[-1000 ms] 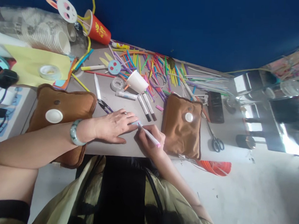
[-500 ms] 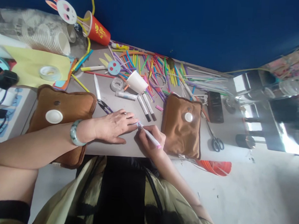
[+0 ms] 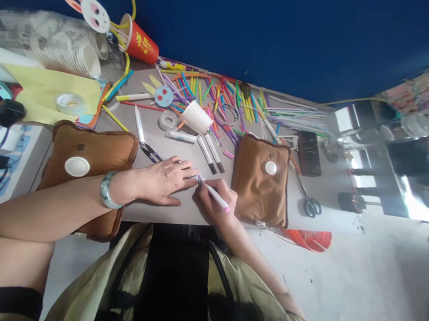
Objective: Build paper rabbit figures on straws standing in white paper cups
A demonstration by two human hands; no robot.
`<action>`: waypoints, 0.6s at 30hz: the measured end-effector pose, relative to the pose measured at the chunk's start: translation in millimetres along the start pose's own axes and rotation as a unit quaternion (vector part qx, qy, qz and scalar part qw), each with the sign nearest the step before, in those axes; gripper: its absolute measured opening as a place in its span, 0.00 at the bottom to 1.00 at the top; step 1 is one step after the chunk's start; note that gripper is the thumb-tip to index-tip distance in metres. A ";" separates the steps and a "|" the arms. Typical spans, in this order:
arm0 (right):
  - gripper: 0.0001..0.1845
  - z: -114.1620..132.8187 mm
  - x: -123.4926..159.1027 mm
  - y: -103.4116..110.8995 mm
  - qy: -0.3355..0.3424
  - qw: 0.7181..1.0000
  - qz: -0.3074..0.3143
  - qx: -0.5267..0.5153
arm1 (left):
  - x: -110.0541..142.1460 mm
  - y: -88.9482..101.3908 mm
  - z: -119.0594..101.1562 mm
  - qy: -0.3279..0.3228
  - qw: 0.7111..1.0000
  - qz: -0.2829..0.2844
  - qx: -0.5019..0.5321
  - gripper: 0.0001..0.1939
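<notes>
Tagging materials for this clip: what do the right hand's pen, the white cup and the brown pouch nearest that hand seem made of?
Pen: probably smooth plastic, from its straight, even white barrel and pink end.
White cup: likely matte paper, given its plain, dull wall; plastic isn't ruled out.
Brown pouch: apparently soft, faintly sheened fabric, from its creases and edging.

Bright, cool light, strongest from the right, falls across the pale grey tabletop; soft shadows lie left of objects. Hazy glare whitens the right side, where edges smear and stretch. The slim white pink-ended marker pen shows slightly soft detail.
</notes>
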State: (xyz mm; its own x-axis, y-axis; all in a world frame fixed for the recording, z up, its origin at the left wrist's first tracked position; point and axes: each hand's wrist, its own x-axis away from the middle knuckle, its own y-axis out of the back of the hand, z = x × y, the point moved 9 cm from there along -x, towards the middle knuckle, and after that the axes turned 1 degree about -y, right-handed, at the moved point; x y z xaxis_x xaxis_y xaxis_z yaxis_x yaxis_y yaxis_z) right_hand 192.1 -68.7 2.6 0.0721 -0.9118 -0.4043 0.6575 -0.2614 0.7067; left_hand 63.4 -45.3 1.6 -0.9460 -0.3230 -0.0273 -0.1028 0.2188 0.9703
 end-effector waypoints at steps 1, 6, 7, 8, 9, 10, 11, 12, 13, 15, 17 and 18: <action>0.04 0.5 -0.2 0.2 0.004 1.000 -0.002 0.000 | 0.1 0.0 0.1 0.000 1.000 -0.002 0.001 0.29; 0.04 2.0 -0.7 0.2 0.020 1.000 -0.009 0.006 | 0.0 0.1 0.4 -0.001 1.000 -0.005 0.004 0.29; 0.04 1.8 -0.7 0.2 0.020 1.000 -0.010 0.004 | -0.1 0.0 0.3 -0.001 1.000 -0.003 0.004 0.29; 0.04 1.5 -0.7 0.4 0.019 1.000 -0.011 0.002 | -0.3 -0.2 0.2 -0.001 1.000 -0.001 0.004 0.29; 0.04 1.2 -0.7 0.7 0.017 1.000 -0.012 0.000 | -0.4 -0.3 0.1 -0.001 1.000 0.001 0.003 0.29; 0.04 1.1 -0.6 0.8 0.015 1.000 -0.012 -0.002 | -0.5 -0.2 0.1 0.000 1.000 0.002 0.003 0.28; 0.04 0.9 -0.6 1.1 0.013 1.000 -0.012 -0.003 | -0.5 -0.1 0.2 0.001 1.000 0.003 0.002 0.28; 0.04 1.1 -0.6 1.4 0.013 1.000 -0.012 -0.003 | -0.5 0.0 0.3 0.001 1.000 0.003 0.002 0.29; 0.04 1.5 -0.5 1.7 0.013 1.000 -0.012 -0.004 | -0.5 0.1 0.4 0.002 1.000 0.003 0.002 0.29; 0.04 2.5 -0.7 2.2 0.015 1.000 -0.013 -0.003 | -0.4 -0.3 0.5 0.001 1.000 0.005 0.002 0.29; 0.04 3.8 -0.9 2.8 0.019 1.000 -0.016 0.000 | -0.3 -0.7 0.5 0.000 1.000 0.008 0.002 0.28; 0.04 4.4 -1.0 2.6 0.022 1.000 -0.016 0.002 | -0.3 -0.8 0.5 0.000 1.000 0.008 0.002 0.28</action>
State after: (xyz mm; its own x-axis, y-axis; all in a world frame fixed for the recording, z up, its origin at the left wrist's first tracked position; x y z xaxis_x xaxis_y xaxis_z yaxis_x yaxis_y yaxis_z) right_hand 190.4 -69.9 7.4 0.0841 -0.8885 -0.4511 0.6562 -0.2913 0.6961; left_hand 63.6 -44.9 0.7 -0.9476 -0.3194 -0.0113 -0.0884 0.2280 0.9696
